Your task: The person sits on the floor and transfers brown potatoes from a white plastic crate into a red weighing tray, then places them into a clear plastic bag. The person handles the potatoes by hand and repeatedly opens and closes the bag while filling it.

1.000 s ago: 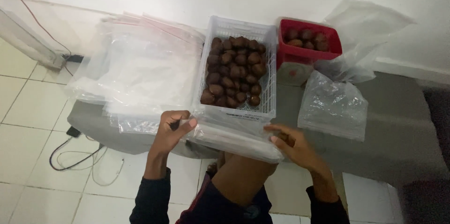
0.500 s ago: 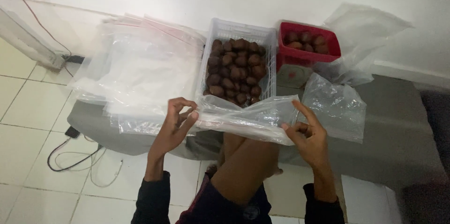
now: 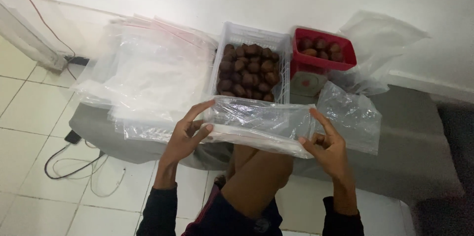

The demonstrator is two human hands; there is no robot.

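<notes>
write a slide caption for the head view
Both hands, left hand and right hand, stretch a clear plastic bag in front of a white crate of brown fruit.

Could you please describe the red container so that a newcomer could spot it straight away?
Find the white slotted basket of dark brown fruit on the grey table. The red container stands just right of it, against the wall. It is the only red thing there, smaller, holding a few of the same fruit.

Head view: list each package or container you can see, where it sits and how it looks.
Clear plastic bag: stretched between left hand and right hand.
Stack of clear bags: left, flat.
White crate: centre, brown fruit.
Red tub: right, rectangular.
</notes>
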